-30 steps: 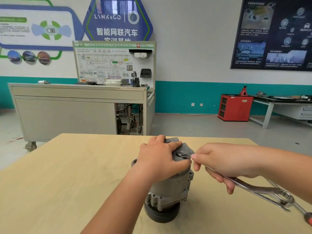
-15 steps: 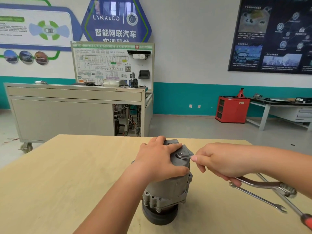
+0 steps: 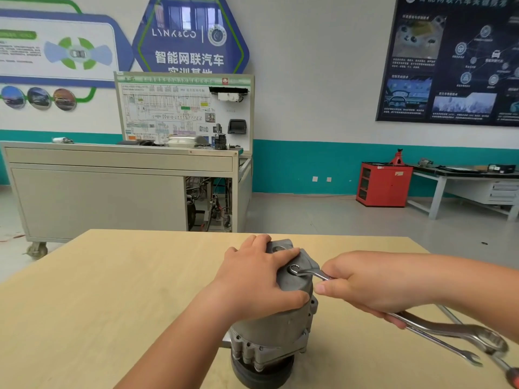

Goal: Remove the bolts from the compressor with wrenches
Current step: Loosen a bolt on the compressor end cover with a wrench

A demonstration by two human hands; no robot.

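Your compressor [image 3: 280, 327] stands upright on the table [image 3: 112, 290], near its front edge, with the dark round end down on the wood.

Your left hand [image 3: 252, 276] grips it from above. The palm and the spread fingers lie over the top face, and the thumb reaches along the side wall.

Your right hand [image 3: 373, 282] is closed in a fist around the shaft of a wrench [image 3: 309, 272], just beside the compressor on its right. The ring end of this wrench lies on the top face, close to your left index finger. What is inside the ring is too small to tell.

From under your right hand two more shafts go to the lower right: a big wrench [image 3: 455, 331] with a ring end, and a thin wrench [image 3: 446, 348] with an open end. I cannot tell if either one continues the wrench you hold, or if they only lie on the table.

A screwdriver [image 3: 512, 374] with a red handle lies at the right edge, partly cut off by the frame.
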